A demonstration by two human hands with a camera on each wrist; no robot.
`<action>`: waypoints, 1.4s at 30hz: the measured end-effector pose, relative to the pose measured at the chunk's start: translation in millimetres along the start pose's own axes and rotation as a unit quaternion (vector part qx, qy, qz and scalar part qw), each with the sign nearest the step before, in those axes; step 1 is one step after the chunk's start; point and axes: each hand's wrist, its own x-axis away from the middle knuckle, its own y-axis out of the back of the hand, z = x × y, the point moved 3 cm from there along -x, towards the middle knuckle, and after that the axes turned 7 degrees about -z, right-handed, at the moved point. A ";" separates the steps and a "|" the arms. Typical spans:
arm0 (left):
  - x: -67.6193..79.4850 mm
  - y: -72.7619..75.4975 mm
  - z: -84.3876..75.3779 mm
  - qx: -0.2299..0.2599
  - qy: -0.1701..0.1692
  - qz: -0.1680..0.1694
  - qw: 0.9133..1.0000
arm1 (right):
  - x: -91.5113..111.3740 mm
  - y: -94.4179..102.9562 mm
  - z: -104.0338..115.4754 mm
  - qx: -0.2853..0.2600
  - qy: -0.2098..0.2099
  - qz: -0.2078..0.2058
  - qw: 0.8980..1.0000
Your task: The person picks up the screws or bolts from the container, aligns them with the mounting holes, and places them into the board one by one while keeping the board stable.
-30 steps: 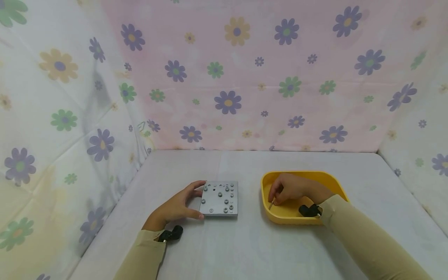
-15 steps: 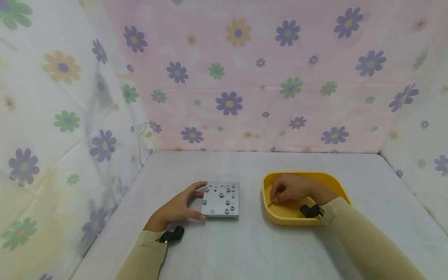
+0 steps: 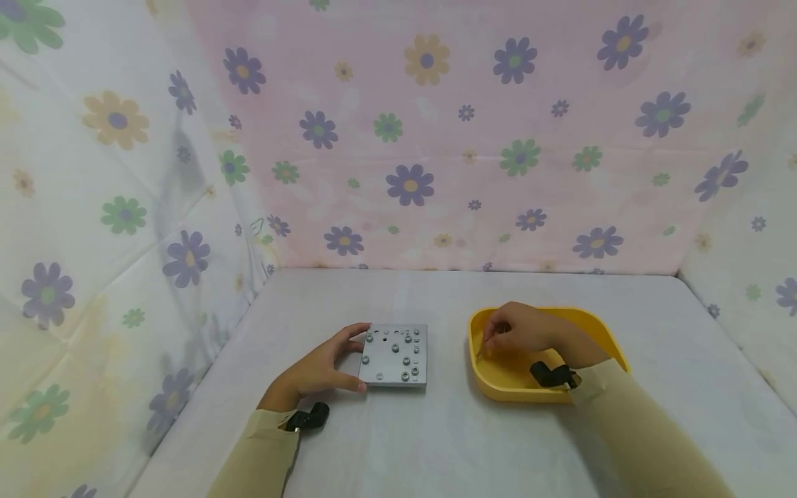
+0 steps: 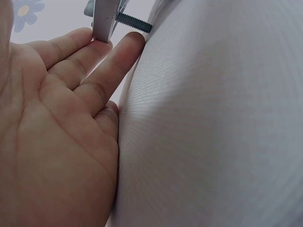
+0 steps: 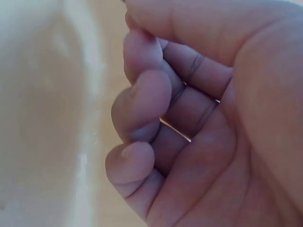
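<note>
A square silver metal plate lies in the middle of the table, several socket-head screws standing in it beside small holes. My left hand holds it from the left, thumb at the near corner and index finger at the far one. In the left wrist view, a dark threaded shank juts from the plate's underside, close to the fingertips. Inside the yellow tray, my right hand pinches a small, thin screw at the tray's left side. Its other fingers curl inward in the right wrist view, where the screw is mostly hidden.
The white-covered table runs back to a pink flowered cloth. White flowered cloth walls rise at both sides. The tray's raised wall surrounds the right hand; a black wrist camera overlaps its near rim.
My right hand has lifted and turned slightly within the tray, keeping the screw between its fingertips. The left hand and the plate stay together, the whole view shifting a little.
</note>
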 end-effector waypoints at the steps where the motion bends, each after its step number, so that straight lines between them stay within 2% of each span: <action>1: -0.1 -0.1 0.2 0.000 0.000 0.000 1.000 | 0.7 1.1 0.5 -0.003 0.000 -0.008 1.000; 10: 1.0 -0.7 -3.3 -0.005 -0.003 0.001 1.000 | 5.0 6.7 10.9 -0.030 0.015 -0.069 0.997; 18: 3.7 -0.9 -5.5 -0.002 -0.005 0.000 1.000 | 3.0 6.9 18.2 -0.047 0.007 -0.115 0.992; 26: 2.5 -0.9 -4.5 0.001 -0.006 0.003 1.000 | 1.6 2.8 31.9 -0.055 0.014 -0.131 0.990; 42: 2.3 0.0 -4.8 0.001 -0.003 0.003 1.000 | -16.2 -6.9 49.4 -0.062 0.013 -0.157 0.986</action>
